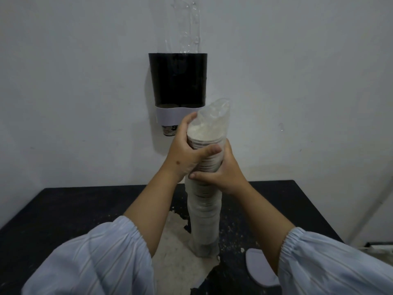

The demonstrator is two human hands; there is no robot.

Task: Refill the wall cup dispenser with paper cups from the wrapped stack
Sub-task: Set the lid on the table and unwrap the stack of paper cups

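A tall stack of white paper cups in clear plastic wrap [204, 218] stands upright on the dark table [63, 209]. My left hand [182, 150] grips the stack near its top, thumb across the front. Just below it my right hand [221, 173] wraps round the stack from the right. Loose wrap sticks up above the top cup. On the wall behind hangs the cup dispenser [177, 78], a black tube with a white band at the bottom and a clear tube rising above it. A cup's base [169, 130] pokes out underneath.
The table top is worn, with a pale bare patch [172, 241] round the stack's foot. A light grey lid-like piece [261, 267] lies at the front right. The table's right edge falls away to a pale floor.
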